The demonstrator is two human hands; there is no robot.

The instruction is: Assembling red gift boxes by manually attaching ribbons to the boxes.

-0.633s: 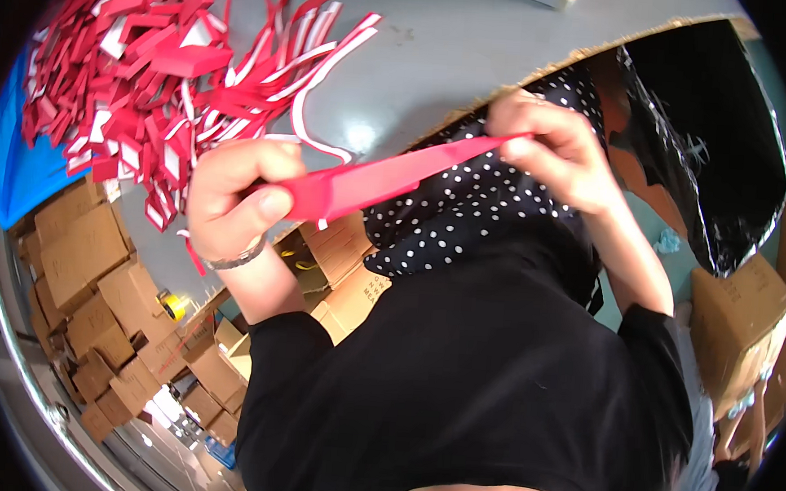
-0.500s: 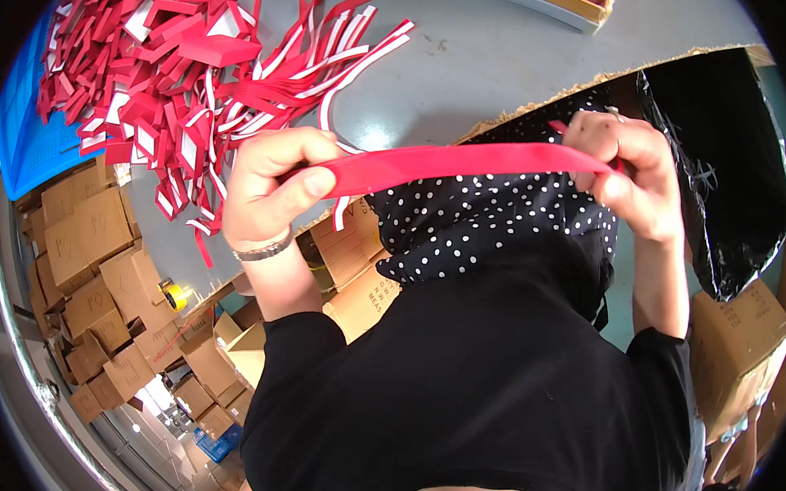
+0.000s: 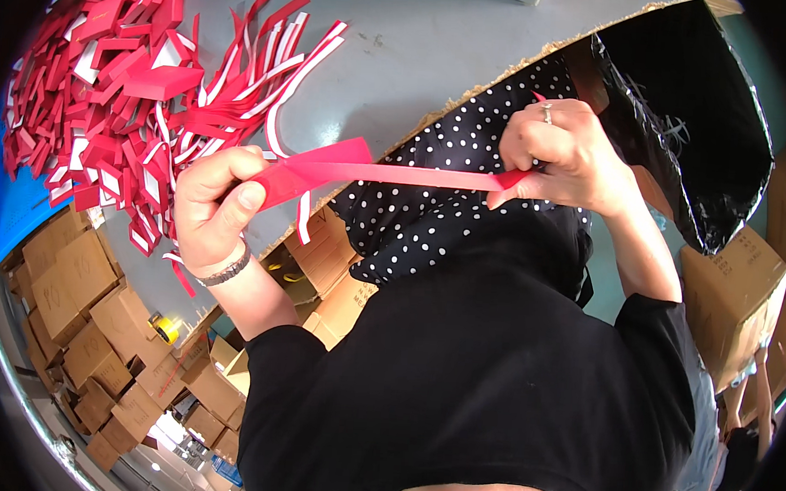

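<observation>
A red strip [image 3: 424,177] is stretched between my two hands. At its left end, a broader flat red flap sticks up above my left hand [image 3: 216,203], whose thumb and fingers close on it. My right hand [image 3: 556,152] pinches the other end between thumb and curled fingers, and a small red tip shows above its knuckles. The middle of the strip appears narrow. A white-and-red strip hangs just behind my left hand; whether it joins the held strip I cannot tell. Beyond that hand lies a large heap of red and white strips and folded pieces [image 3: 164,83].
The heap lies on a grey table [image 3: 406,39] with a rough front edge. A black plastic bag [image 3: 689,111] hangs at the right, beside a cardboard box [image 3: 732,298]. Cartons [image 3: 71,284] are stacked at lower left, near a blue crate [image 3: 5,195]. Part of another person shows at far right.
The strip's middle has turned from broad to narrow, and a flap now stands out by my left hand. My right hand has turned. The whole view has shifted, with the heap further left.
</observation>
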